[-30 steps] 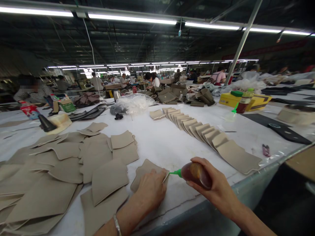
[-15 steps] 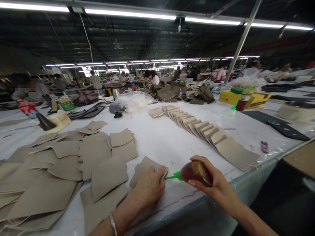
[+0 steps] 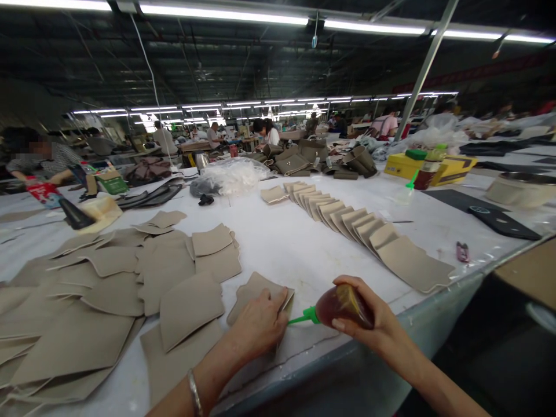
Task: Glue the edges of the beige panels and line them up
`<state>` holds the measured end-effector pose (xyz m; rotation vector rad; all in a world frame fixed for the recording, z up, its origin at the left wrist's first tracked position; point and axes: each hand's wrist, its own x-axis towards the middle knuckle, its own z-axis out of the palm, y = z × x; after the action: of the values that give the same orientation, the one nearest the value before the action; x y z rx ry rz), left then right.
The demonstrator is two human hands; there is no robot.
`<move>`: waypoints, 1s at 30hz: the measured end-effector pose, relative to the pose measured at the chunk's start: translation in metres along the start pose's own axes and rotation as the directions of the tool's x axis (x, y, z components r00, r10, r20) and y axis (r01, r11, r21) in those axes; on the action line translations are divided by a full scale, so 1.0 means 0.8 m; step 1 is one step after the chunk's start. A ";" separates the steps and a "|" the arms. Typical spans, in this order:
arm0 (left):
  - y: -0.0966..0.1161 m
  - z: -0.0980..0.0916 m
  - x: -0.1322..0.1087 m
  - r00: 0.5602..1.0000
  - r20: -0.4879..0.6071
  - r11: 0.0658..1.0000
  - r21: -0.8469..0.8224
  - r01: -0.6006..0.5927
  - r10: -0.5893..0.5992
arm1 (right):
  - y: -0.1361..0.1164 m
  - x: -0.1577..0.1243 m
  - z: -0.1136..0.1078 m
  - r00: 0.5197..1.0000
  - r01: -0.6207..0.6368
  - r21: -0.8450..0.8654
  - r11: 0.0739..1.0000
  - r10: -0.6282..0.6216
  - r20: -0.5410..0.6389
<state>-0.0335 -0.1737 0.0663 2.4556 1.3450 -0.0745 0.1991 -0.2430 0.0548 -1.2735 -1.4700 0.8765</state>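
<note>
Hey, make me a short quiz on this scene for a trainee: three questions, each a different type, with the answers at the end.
1. Multiple choice: what colour is the nozzle of the bottle in the right hand? (a) white (b) green (c) blue
2. True or false: that bottle is held upright.
3. Short answer: which hand is nearer the fanned row of pieces?

Key:
1. b, green.
2. False; it is tipped over, with its nozzle pointing toward the taupe piece under the left hand.
3. The right hand.
</note>
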 end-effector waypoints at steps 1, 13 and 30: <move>0.000 -0.001 0.000 1.000 0.008 1.000 -0.007 0.000 0.000 | 0.001 -0.001 0.000 0.999 0.004 -0.001 1.000 -0.004 -0.033; -0.001 -0.003 -0.004 1.000 0.019 0.999 -0.044 0.005 -0.005 | -0.002 -0.020 0.008 0.998 0.019 0.009 1.000 -0.018 -0.067; -0.004 0.001 -0.005 1.000 0.012 0.997 -0.071 0.011 -0.010 | 0.009 -0.039 0.019 1.000 -0.023 0.100 0.995 0.025 -0.016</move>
<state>-0.0387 -0.1756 0.0654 2.3863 1.3324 -0.0427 0.1861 -0.2711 0.0377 -1.2240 -1.3826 0.9413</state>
